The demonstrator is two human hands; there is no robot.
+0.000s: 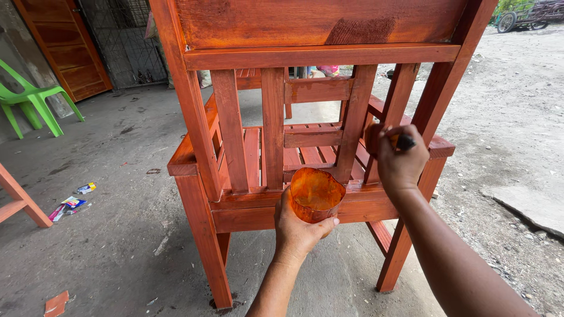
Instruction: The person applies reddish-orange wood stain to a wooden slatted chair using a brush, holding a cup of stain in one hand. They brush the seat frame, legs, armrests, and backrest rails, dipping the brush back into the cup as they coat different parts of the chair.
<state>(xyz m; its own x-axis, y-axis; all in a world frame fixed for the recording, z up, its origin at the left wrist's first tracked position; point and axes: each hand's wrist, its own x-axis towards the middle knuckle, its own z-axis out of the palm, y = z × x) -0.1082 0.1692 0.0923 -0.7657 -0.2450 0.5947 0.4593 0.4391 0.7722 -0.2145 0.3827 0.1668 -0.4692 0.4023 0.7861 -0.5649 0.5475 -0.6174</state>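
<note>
A reddish-brown varnished wooden chair [235,141] stands with its slatted back toward me. My left hand [299,232] holds a cut plastic cup [315,194] stained orange with varnish, just behind the chair's lower back rail. My right hand [401,161] is closed around a dark-handled brush [403,142] beside the right back post and armrest. The brush's bristles are hidden behind my fingers.
A green plastic chair [32,100] stands at the far left by a wooden door [64,47]. Scraps of litter [70,204] lie on the concrete floor at left. Another wooden leg [20,202] shows at the left edge. Gravel ground [511,152] lies to the right.
</note>
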